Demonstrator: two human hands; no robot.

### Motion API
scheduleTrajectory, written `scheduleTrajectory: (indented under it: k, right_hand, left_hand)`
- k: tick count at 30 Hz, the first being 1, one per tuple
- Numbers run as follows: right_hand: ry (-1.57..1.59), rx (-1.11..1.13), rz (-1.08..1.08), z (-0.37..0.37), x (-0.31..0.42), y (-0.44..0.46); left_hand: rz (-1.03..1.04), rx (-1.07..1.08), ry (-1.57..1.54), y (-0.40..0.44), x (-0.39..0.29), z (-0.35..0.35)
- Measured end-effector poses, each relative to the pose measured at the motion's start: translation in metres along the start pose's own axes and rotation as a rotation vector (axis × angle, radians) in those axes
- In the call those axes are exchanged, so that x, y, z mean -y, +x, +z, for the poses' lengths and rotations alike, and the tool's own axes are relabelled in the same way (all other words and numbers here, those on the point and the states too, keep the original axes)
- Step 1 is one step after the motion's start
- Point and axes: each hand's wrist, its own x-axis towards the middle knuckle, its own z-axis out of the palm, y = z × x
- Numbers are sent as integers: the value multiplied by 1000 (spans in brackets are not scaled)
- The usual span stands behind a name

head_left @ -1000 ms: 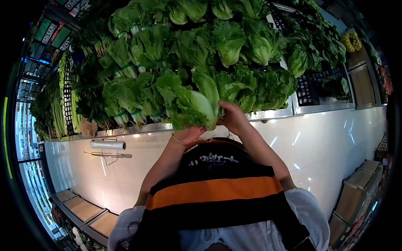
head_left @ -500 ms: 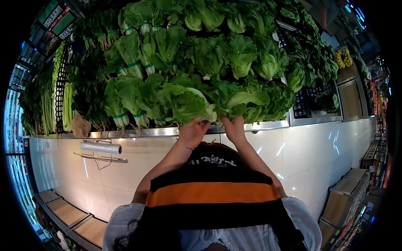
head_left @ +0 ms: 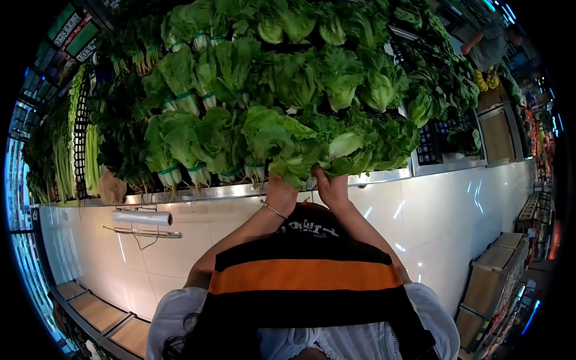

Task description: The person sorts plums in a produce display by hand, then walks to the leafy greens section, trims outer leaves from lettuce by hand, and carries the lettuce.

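Note:
At the front edge of the vegetable display, a leafy green lettuce (head_left: 277,131) is held with its leaves spread to the left. My left hand (head_left: 281,193) is under it, with the fingers curled up behind drooping leaves that partly hide them. Beside it, my right hand (head_left: 332,186) pinches at the lettuce's near right side, thumb and fingers among the leaves. More lettuce (head_left: 387,144) lies against my right hand's side. To the left stand bunches of green-taped leafy vegetables (head_left: 195,141) with white stems and roots.
A metal rail (head_left: 234,191) borders the display. Below it at the left hangs a plastic bag roll (head_left: 143,217) on a rack. Celery (head_left: 92,159) and a black crate (head_left: 429,147) flank the greens. A person (head_left: 489,48) stands at the far right.
The lettuce has turned so that its pale base no longer shows and leaves droop over my left hand. Taped bunches behind it are uncovered. A person has come into view at the upper right.

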Motion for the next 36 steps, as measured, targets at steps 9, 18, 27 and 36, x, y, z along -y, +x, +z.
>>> scheduleTrajectory:
  k: [9,18,27,36]
  right_hand:
    - [98,14,59,-7,-26,-5]
    - [240,-88,353,-21,-21,-1]
    - [722,-28,764,-31,-13,7]
    - [-147,336,31,-25,-25,9]
  left_hand:
    - [-32,12,-67,6,12,-3]
    - [-175,119,-227,15,11,-7]
    - [-283,475,-289,30,-35,-1]
    - [-171,472,-202,42,-34,-6]
